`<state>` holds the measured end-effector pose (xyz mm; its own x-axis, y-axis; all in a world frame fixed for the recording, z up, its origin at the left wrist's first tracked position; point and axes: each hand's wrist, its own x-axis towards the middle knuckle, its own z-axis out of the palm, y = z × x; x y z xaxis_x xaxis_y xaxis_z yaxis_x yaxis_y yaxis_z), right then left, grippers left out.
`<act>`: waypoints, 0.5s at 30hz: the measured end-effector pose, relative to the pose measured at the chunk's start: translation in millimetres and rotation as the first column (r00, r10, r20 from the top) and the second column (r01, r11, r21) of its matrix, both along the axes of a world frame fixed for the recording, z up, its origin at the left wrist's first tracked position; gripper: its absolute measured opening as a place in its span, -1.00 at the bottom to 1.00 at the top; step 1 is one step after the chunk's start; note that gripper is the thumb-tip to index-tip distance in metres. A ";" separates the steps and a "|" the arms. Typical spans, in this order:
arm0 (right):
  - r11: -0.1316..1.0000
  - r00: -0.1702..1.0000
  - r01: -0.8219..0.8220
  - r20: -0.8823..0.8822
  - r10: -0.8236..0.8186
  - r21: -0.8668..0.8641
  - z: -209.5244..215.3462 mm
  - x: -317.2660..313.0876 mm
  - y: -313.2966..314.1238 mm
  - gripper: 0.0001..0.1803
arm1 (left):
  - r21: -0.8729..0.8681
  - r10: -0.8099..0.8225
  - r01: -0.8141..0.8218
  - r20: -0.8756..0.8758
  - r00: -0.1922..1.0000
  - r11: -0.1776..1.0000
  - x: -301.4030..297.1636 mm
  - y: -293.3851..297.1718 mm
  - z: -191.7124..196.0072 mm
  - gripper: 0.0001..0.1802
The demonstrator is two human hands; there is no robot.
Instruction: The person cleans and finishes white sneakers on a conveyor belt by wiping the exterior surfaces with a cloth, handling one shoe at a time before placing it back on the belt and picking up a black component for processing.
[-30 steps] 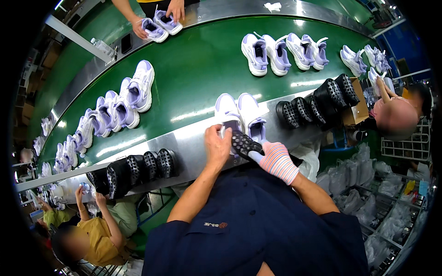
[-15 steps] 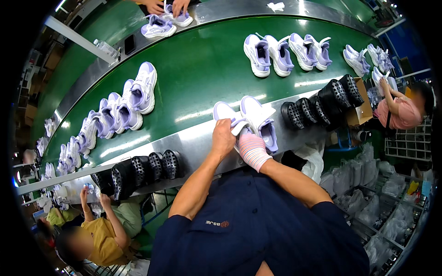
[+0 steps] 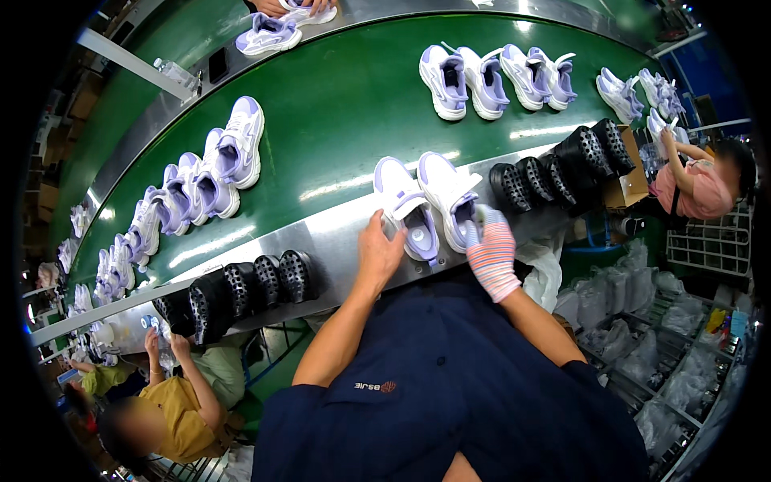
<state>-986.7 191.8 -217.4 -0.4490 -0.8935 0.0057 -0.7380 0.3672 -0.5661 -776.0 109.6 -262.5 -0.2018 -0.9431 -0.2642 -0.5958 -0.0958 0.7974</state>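
Two white and lavender sneakers stand side by side before me, toes pointing away. My bare left hand (image 3: 381, 251) is at the heel side of the left sneaker (image 3: 393, 178), with thumb and forefinger apart against its edge. That sneaker's opening shows a pale insole with a round mark. My right hand (image 3: 491, 259), in a striped pink, orange and blue glove, is just right of the heel of the right sneaker (image 3: 434, 174). Motion blurs its fingers, so I cannot tell whether they grip that sneaker. A white strap sticks out from the right sneaker.
Black studded shoe forms (image 3: 210, 304) line the metal ledge (image 3: 337, 249) on the left; more (image 3: 582, 153) stand on the right beside a cardboard box (image 3: 628, 189). Other sneakers (image 3: 241, 145) stand on the green belt (image 3: 337, 104). Co-workers sit on both sides; another's hands work opposite.
My right hand has come out of the left sneaker and moved right to the other sneaker. My left hand has let go of the left sneaker's strap and lowered toward its heel.
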 end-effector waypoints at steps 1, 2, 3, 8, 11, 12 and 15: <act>0.998 0.978 0.048 -0.202 -0.041 0.028 -9.9 -10.0 5.9 -0.50 | 0.111 -0.059 0.048 0.100 0.993 0.993 4.4 7.0 -6.9 -0.12; 0.997 0.961 0.076 -0.266 -0.078 -0.017 -19.4 -17.4 3.7 -0.54 | 0.143 -0.072 0.056 0.108 0.992 0.988 0.6 9.5 -6.7 -0.10; 0.973 0.985 0.107 -0.156 -0.075 0.207 -31.3 -21.4 -3.1 -0.56 | 0.176 -0.084 0.063 0.117 0.990 0.982 -6.2 13.3 -6.9 -0.08; 0.946 0.994 0.004 -0.108 0.033 0.324 -65.7 -1.4 -27.0 -0.75 | 0.112 -0.107 0.101 0.045 0.993 0.989 -20.2 9.7 -32.4 -0.13; 0.960 0.999 0.030 -0.019 -0.026 0.279 -81.0 -27.1 -23.1 -0.72 | 0.182 -0.121 0.115 0.024 0.992 0.977 -13.3 7.9 1.6 -0.32; 0.967 0.997 0.040 -0.075 -0.022 0.253 -76.5 -27.7 -20.4 -0.72 | 0.004 -0.158 0.158 0.089 0.983 0.987 -8.7 13.8 11.4 -0.37; 0.993 0.977 0.024 -0.213 0.002 0.119 -35.3 -19.9 -13.5 -0.69 | -0.414 -0.234 0.274 0.146 0.961 0.868 3.6 28.5 29.4 -0.63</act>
